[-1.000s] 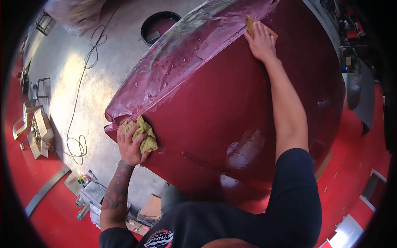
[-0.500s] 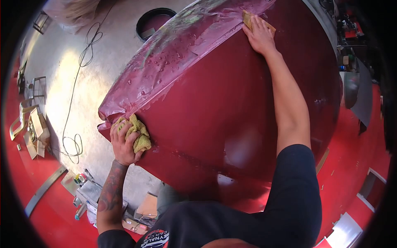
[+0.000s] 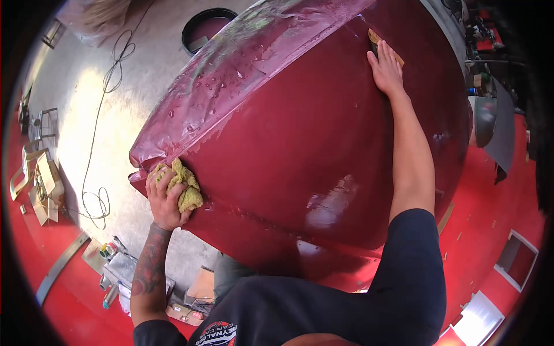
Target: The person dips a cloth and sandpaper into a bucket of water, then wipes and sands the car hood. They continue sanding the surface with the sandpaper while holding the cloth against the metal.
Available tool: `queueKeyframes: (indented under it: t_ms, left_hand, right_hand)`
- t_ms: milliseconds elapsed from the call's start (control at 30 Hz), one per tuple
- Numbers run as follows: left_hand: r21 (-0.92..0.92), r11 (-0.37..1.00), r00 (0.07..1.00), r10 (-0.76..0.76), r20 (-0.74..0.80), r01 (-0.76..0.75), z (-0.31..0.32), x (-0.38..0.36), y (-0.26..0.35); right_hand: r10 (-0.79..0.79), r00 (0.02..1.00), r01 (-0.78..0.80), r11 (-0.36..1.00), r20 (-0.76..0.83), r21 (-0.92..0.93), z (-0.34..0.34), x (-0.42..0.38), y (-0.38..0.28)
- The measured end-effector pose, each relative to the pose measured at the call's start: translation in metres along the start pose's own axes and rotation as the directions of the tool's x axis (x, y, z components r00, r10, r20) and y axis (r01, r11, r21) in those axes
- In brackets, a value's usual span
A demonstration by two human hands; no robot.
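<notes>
A large dark-red, hood-like car panel (image 3: 300,144) fills the middle of the view, its surface wet in places. Clear plastic film (image 3: 231,81) with water drops covers its upper left side. My left hand (image 3: 166,196) is closed around a crumpled yellow cloth (image 3: 187,197) at the panel's left corner, beside the film's end. Up at the far right, my right hand (image 3: 386,70) presses a flat tan pad (image 3: 397,56) against the panel, fingers stretched along it. The palm hides part of the pad, and I cannot tell its exact kind.
A black round tub (image 3: 189,34) stands on the concrete floor beyond the film. A thin cable (image 3: 95,150) lies looped on the left. Open cardboard boxes (image 3: 49,184) and a cart with tools (image 3: 124,271) are at the left. Grey panels (image 3: 503,127) stand on the right.
My right hand and the tan pad have moved right and down, away from the film's edge. My left hand keeps the cloth at the corner. The whole view has shifted slightly.
</notes>
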State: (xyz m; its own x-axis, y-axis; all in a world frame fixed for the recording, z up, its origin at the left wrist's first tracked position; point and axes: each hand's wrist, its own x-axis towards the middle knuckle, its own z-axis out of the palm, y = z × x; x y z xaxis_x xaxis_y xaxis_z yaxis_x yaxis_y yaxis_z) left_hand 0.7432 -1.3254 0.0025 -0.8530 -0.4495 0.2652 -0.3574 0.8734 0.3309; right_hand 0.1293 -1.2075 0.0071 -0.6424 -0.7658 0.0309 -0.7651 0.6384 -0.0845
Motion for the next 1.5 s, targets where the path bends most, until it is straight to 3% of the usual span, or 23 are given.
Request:
queueKeyframes:
  t_ms: [67, 133, 267, 333, 400, 467, 567, 600, 667, 767, 833, 867, 933, 1000, 1100, 1133, 1167, 1267, 1333, 1400, 1433, 1500]
  left_hand:
    - [-0.005, 1.000, 1.000, 0.007, -0.001, -0.007, 0.000, 0.001, 0.001]
    - [-0.002, 1.000, 1.000, -0.011, 0.007, 0.011, 0.000, 0.000, 0.001]
    - [0.001, 1.000, 1.000, 0.007, 0.004, -0.007, -0.001, 0.004, 0.001]
    - [0.008, 1.000, 1.000, 0.004, 0.012, -0.004, -0.001, 0.001, 0.001]
    - [0.006, 1.000, 1.000, 0.015, 0.012, -0.015, 0.001, 0.001, 0.000]
    - [0.012, 1.000, 1.000, 0.018, 0.018, -0.018, 0.000, 0.000, 0.000]
    - [0.030, 0.999, 1.000, 0.017, 0.005, -0.017, 0.001, 0.000, -0.001]
    - [0.028, 1.000, 1.000, 0.010, 0.010, -0.010, 0.001, -0.001, 0.000]
    - [0.017, 1.000, 1.000, 0.015, 0.009, -0.015, 0.002, -0.002, 0.000]
    - [0.034, 0.999, 1.000, 0.009, 0.010, -0.009, 0.003, -0.003, -0.002]
    - [0.034, 0.999, 1.000, 0.009, 0.019, -0.010, 0.003, -0.003, -0.002]
    - [0.042, 0.999, 1.000, 0.015, 0.015, -0.016, 0.003, 0.000, -0.003]
    - [0.051, 0.999, 1.000, 0.015, 0.015, -0.016, 0.003, -0.003, -0.001]
    - [0.056, 0.998, 1.000, 0.010, 0.014, -0.010, 0.004, -0.003, -0.002]
    - [0.053, 0.999, 1.000, 0.010, 0.019, -0.011, 0.004, -0.004, -0.003]
    - [0.048, 0.999, 1.000, 0.011, 0.011, -0.012, 0.004, -0.004, -0.002]
    - [0.048, 0.999, 1.000, 0.014, 0.005, -0.014, 0.003, -0.002, 0.000]
    - [0.044, 0.999, 1.000, 0.002, 0.005, -0.003, 0.002, -0.002, 0.001]
    - [0.045, 0.999, 1.000, 0.005, -0.003, -0.005, 0.003, -0.002, -0.001]
    - [0.050, 0.999, 1.000, 0.007, -0.003, -0.007, 0.003, -0.002, 0.001]
    - [0.057, 0.998, 1.000, 0.006, 0.001, -0.006, 0.002, 0.000, 0.001]
    - [0.061, 0.998, 1.000, -0.008, 0.012, 0.007, 0.001, -0.001, 0.003]
  right_hand:
    - [0.035, 0.999, -0.035, 0.998, -0.008, -0.048, 0.010, -0.016, -0.012]
    - [-0.094, 0.995, 0.094, 0.995, -0.017, -0.035, 0.007, -0.081, -0.058]
    - [-0.312, 0.890, 0.323, 0.946, 0.332, 0.023, -0.033, -0.243, -0.162]
    - [-0.357, 0.869, 0.370, 0.929, 0.342, 0.029, -0.037, -0.252, -0.152]
    - [-0.334, 0.915, 0.330, 0.942, 0.228, 0.056, -0.031, -0.215, -0.115]
    - [-0.178, 0.984, 0.178, 0.982, 0.015, -0.057, -0.018, -0.152, -0.054]
    - [0.183, 0.983, -0.183, 0.983, -0.005, -0.031, -0.006, -0.062, 0.040]
    - [0.263, 0.965, -0.263, 0.964, 0.004, -0.021, -0.003, -0.055, 0.049]
    - [0.269, 0.963, -0.270, 0.962, -0.029, -0.048, 0.001, -0.078, 0.005]
    - [-0.031, 0.997, 0.035, 0.998, 0.070, -0.052, -0.007, -0.179, -0.120]
    - [-0.268, 0.891, 0.259, 0.963, 0.367, 0.074, -0.038, -0.246, -0.195]
    - [-0.409, 0.824, 0.382, 0.912, 0.393, 0.149, -0.036, -0.270, -0.207]
    - [-0.490, 0.836, 0.438, 0.867, 0.247, 0.236, -0.020, -0.261, -0.188]
    - [-0.345, 0.917, 0.345, 0.938, 0.201, 0.039, -0.019, -0.213, -0.145]
    - [-0.070, 0.996, 0.069, 0.997, -0.053, -0.020, 0.000, -0.104, -0.048]
    - [0.082, 0.997, -0.082, 0.997, -0.006, 0.001, -0.007, -0.074, -0.024]
    - [0.134, 0.991, -0.134, 0.991, -0.003, 0.000, 0.000, -0.056, -0.009]
    - [0.119, 0.993, -0.120, 0.992, -0.025, -0.041, 0.002, -0.099, -0.070]
    - [-0.100, 0.993, 0.101, 0.995, 0.056, -0.004, -0.005, -0.173, -0.132]
    - [-0.284, 0.918, 0.272, 0.959, 0.278, 0.083, -0.028, -0.244, -0.183]
    - [-0.364, 0.878, 0.357, 0.931, 0.311, 0.082, -0.029, -0.261, -0.184]
    - [-0.359, 0.901, 0.348, 0.933, 0.245, 0.090, -0.026, -0.235, -0.160]
